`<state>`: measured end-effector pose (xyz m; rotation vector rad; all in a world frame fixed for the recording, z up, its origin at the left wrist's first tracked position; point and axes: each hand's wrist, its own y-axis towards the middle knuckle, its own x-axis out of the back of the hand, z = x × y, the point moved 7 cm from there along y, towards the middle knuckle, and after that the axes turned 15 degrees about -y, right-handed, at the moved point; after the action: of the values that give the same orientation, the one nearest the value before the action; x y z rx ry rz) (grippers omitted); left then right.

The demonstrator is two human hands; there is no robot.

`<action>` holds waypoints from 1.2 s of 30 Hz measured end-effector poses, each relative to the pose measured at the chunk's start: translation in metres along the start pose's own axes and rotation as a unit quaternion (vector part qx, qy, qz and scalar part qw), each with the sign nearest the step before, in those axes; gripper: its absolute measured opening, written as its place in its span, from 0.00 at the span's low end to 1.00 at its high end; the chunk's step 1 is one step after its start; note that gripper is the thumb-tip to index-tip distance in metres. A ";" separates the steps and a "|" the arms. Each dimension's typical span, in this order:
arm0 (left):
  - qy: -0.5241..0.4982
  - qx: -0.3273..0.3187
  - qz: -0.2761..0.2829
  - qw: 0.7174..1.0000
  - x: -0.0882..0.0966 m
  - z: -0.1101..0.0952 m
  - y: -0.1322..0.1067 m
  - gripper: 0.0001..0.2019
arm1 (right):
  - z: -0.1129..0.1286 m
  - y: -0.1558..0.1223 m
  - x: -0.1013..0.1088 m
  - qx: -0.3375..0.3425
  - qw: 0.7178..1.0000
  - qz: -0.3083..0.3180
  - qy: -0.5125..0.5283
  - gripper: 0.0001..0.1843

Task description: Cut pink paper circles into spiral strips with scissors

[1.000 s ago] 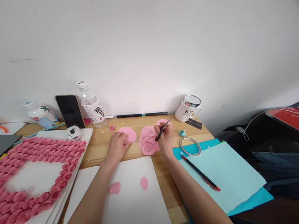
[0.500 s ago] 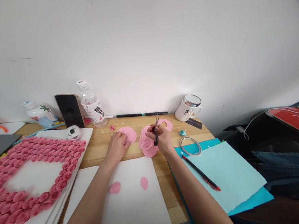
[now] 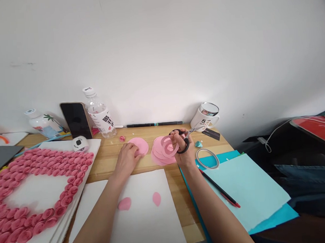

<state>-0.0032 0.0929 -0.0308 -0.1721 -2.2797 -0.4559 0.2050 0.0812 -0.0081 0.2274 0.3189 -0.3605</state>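
My left hand (image 3: 127, 157) is closed at the edge of a round pink paper circle (image 3: 141, 146), with its fingertips bent onto the paper. In my right hand (image 3: 184, 148) are black-handled scissors (image 3: 186, 141), their blades pointing right towards the mug. The thumb and fingers of that hand also pinch a pink paper spiral (image 3: 165, 153) by its right side. Beneath the spiral lies a pile of pink paper pieces (image 3: 158, 156), partly covered by it. A small rolled pink paper rose (image 3: 122, 138) sits beyond my left hand.
At left, a board carries rows of pink paper roses (image 3: 65, 200). A bottle (image 3: 100, 116) and phone (image 3: 76, 120) stand by the wall. To the right are a mug (image 3: 203, 118), a tape ring (image 3: 207, 158), a pen (image 3: 220, 188) and blue paper (image 3: 246, 189). White board (image 3: 141, 225) lies in front.
My right hand has shifted right and turned, swinging the scissors from upright to pointing right. It has lifted a pink paper spiral above the pile. My left hand has stayed in place.
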 end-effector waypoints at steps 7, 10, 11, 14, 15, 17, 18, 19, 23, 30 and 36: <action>-0.005 -0.003 0.003 1.000 0.000 -0.001 0.000 0.03 | -0.011 0.002 0.007 0.004 0.994 -0.026 -0.103 0.15; -0.008 -0.011 0.002 1.000 0.000 -0.002 -0.001 0.04 | -0.008 0.005 0.012 0.019 0.981 -0.024 -0.192 0.14; -0.006 -0.013 0.001 1.000 0.000 -0.003 -0.001 0.04 | -0.005 0.005 0.013 0.031 0.976 -0.020 -0.216 0.14; -0.001 -0.013 0.003 1.000 0.001 -0.005 -0.001 0.06 | 0.004 0.007 0.016 0.066 0.961 -0.022 -0.268 0.14; 0.001 -0.014 0.005 1.000 0.001 -0.006 -0.001 0.07 | 0.006 0.007 0.018 0.074 0.956 -0.029 -0.283 0.15; 0.003 -0.015 0.011 1.000 0.002 -0.009 -0.001 0.09 | 0.007 0.008 0.021 0.073 0.949 -0.039 -0.303 0.16; 0.003 -0.017 0.016 1.000 0.003 -0.011 -0.001 0.09 | 0.005 0.008 0.022 0.062 0.950 -0.036 -0.303 0.17; 0.005 -0.020 0.021 1.000 0.003 -0.012 -0.001 0.10 | 0.001 0.009 0.023 0.044 0.955 -0.030 -0.293 0.17; 0.025 -0.017 0.023 0.999 0.003 -0.015 -0.001 0.11 | -0.011 0.014 0.026 -0.018 0.978 -0.031 -0.205 0.16; 0.061 -0.001 0.003 0.998 0.002 -0.015 -0.002 0.09 | 0.014 0.011 0.041 0.100 0.973 -0.179 -0.107 0.14; 0.049 0.005 -0.011 0.999 0.001 -0.013 -0.002 0.06 | 0.028 0.001 0.051 0.149 0.939 -0.268 -0.155 0.12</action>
<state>0.0042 0.0858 -0.0223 -0.1175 -2.1883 -0.4541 0.2583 0.0588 0.0005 0.3758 0.0045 -0.9784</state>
